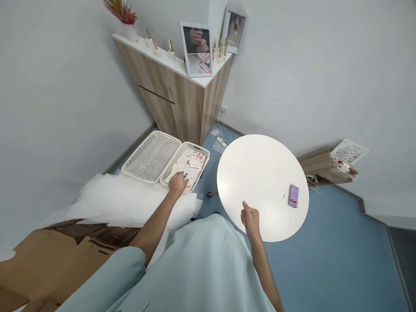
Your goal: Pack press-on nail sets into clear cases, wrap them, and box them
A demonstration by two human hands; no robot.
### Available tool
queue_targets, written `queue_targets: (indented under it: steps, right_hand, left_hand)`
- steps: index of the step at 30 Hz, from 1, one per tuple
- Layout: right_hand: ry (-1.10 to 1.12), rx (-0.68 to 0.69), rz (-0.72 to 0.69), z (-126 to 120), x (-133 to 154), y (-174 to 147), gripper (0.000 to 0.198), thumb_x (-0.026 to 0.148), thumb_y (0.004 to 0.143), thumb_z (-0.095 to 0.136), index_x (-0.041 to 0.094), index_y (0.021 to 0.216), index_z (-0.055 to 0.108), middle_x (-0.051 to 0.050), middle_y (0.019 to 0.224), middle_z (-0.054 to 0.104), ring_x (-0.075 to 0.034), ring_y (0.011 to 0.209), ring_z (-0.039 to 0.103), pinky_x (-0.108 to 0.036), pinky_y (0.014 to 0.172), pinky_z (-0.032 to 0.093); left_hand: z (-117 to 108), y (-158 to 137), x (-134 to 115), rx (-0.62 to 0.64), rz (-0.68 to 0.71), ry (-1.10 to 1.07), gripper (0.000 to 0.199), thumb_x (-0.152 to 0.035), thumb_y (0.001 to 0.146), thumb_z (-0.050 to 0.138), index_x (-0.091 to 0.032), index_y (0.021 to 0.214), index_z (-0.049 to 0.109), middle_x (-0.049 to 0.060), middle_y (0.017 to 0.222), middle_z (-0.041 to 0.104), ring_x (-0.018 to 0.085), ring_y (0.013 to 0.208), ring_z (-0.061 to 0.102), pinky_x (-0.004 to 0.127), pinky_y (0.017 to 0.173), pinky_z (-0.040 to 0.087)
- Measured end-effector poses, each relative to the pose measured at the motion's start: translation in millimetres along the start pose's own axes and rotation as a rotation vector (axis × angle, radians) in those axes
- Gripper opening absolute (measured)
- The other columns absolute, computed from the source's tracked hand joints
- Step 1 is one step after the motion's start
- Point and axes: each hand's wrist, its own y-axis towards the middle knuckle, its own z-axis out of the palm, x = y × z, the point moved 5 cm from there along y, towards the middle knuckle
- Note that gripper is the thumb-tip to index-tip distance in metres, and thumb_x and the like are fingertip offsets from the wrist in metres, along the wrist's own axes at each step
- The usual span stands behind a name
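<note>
Nearest: pale green garment (208,264) across the lap, flattened cardboard (58,260) at lower left. Right hand (251,217) over the near edge of the round white table (256,173), fingers curled in and together; nothing seen between them. Left hand (178,184) at the near end of a white basket (172,161), bent down onto the loose printed cards (191,162) inside; fingertips hidden, so cannot tell whether they are apart or pinched on a card. White sheeting (130,206) lies beside that forearm. Cards overlap at mixed angles within the basket. Handling estimate: very light, thin, flexible but springy enough to keep flat; probably slick face to face, so neighbours may slide or come up together. Creasing is the likelier damage. Best hold: thumb and fingertip on a raised edge or free corner, lifting one layer, no squeeze across the middle. A second white basket (136,151), touching on the left, holds clear ribbed material. Purple item (293,196), pixelated, on the table's right side; contents unreadable. Farthest: wood-grain cabinet (182,99) in the corner, carrying small bottles (171,54) and a picture frame (198,50).
</note>
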Motion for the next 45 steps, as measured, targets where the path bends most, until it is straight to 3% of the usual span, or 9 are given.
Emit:
queue_targets:
  steps: [7, 11, 14, 18, 21, 25, 33, 39, 45]
  right_hand:
    - [0.099, -0.1, 0.084, 23.7, -6.0, -19.7, 0.074, 0.064, 0.094, 0.063, 0.027, 0.048, 0.02, 0.006, 0.039, 0.026, -0.009, 0.043, 0.018, -0.031, 0.047, 0.024]
    - [0.107, -0.097, 0.081, 27.0, -3.7, -15.1, 0.074, 0.062, 0.095, 0.063, 0.027, 0.046, 0.021, 0.006, 0.038, 0.027, -0.009, 0.041, 0.019, -0.032, 0.047, 0.02]
    - [0.085, -0.061, 0.047, 26.7, 3.1, -5.5, 0.073, 0.061, 0.097, 0.062, 0.027, 0.044, 0.025, 0.005, 0.037, 0.029, -0.009, 0.041, 0.022, -0.032, 0.049, 0.027]
    - [0.054, -0.016, 0.001, 24.2, 16.6, 12.7, 0.06, 0.059, 0.095, 0.066, 0.024, 0.052, 0.046, 0.004, 0.049, 0.048, -0.01, 0.045, 0.036, -0.029, 0.052, 0.035]
    - [0.063, 0.028, -0.018, 18.9, 27.9, 27.9, 0.041, 0.06, 0.09, 0.072, 0.022, 0.075, 0.066, 0.002, 0.063, 0.062, -0.011, 0.048, 0.044, -0.028, 0.051, 0.038]
    - [0.056, 0.039, -0.045, -3.6, 39.9, 44.3, 0.038, 0.057, 0.088, 0.075, 0.021, 0.1, 0.075, 0.0, 0.076, 0.07, -0.011, 0.052, 0.051, -0.027, 0.053, 0.043]
    - [0.083, 0.056, -0.052, -76.7, 25.3, 47.3, 0.034, 0.055, 0.088, 0.074, 0.021, 0.086, 0.073, -0.002, 0.079, 0.071, -0.012, 0.055, 0.051, -0.028, 0.055, 0.045]
    - [0.14, -0.011, -0.044, -116.9, -0.6, 39.3, 0.037, 0.058, 0.089, 0.07, 0.022, 0.082, 0.066, 0.001, 0.07, 0.062, -0.012, 0.054, 0.05, -0.026, 0.053, 0.041]
    - [0.444, 0.099, 0.102, -126.3, -16.5, 36.0, 0.042, 0.058, 0.086, 0.074, 0.021, 0.074, 0.059, 0.003, 0.067, 0.054, -0.008, 0.052, 0.037, -0.026, 0.048, 0.029]
  left_hand:
    - [0.8, 8.9, 8.4, 0.047, 0.089, 0.042, 0.029, -0.022, 0.099, 0.055, -0.007, 0.118, 0.07, 0.025, 0.122, 0.072, 0.036, 0.111, 0.07, 0.039, 0.091, 0.051]
    - [-20.2, 9.7, 10.7, -0.023, 0.117, -0.043, 0.034, -0.02, 0.102, 0.044, -0.008, 0.116, 0.072, 0.023, 0.114, 0.076, 0.034, 0.108, 0.071, 0.037, 0.092, 0.049]
    - [-42.3, 5.3, -0.5, -0.093, 0.122, -0.287, 0.03, -0.028, 0.102, 0.05, -0.013, 0.11, 0.074, 0.018, 0.105, 0.078, 0.032, 0.101, 0.074, 0.035, 0.087, 0.051]
    - [-52.7, -14.1, -46.7, 0.139, 0.088, -0.872, 0.03, -0.043, 0.089, 0.073, -0.017, 0.103, 0.073, 0.009, 0.103, 0.079, 0.024, 0.077, 0.076, 0.033, 0.073, 0.059]
    - [-57.8, -42.7, -100.5, 0.337, 0.195, -1.073, 0.043, -0.053, 0.072, 0.088, -0.017, 0.093, 0.073, 0.008, 0.086, 0.079, 0.025, 0.069, 0.074, 0.035, 0.067, 0.062]
    - [-63.4, -85.7, -166.0, 0.538, 0.396, -1.091, 0.036, -0.047, 0.073, 0.088, -0.017, 0.091, 0.079, 0.008, 0.088, 0.08, 0.02, 0.068, 0.07, 0.028, 0.061, 0.059]
    - [-43.6, -130.2, -251.1, 0.74, 0.421, -1.034, 0.02, -0.031, 0.074, 0.087, -0.017, 0.087, 0.083, 0.006, 0.08, 0.078, 0.017, 0.064, 0.064, 0.025, 0.055, 0.052]
    - [-10.8, -149.8, -288.7, 0.73, 0.427, -1.005, 0.03, -0.037, 0.073, 0.09, -0.016, 0.094, 0.083, 0.007, 0.081, 0.077, 0.016, 0.06, 0.061, 0.027, 0.056, 0.052]
    - [8.6, -174.5, -305.5, 0.902, 0.393, -1.185, 0.059, -0.048, 0.083, 0.084, -0.02, 0.134, 0.073, 0.015, 0.119, 0.076, 0.026, 0.104, 0.07, 0.032, 0.079, 0.057]
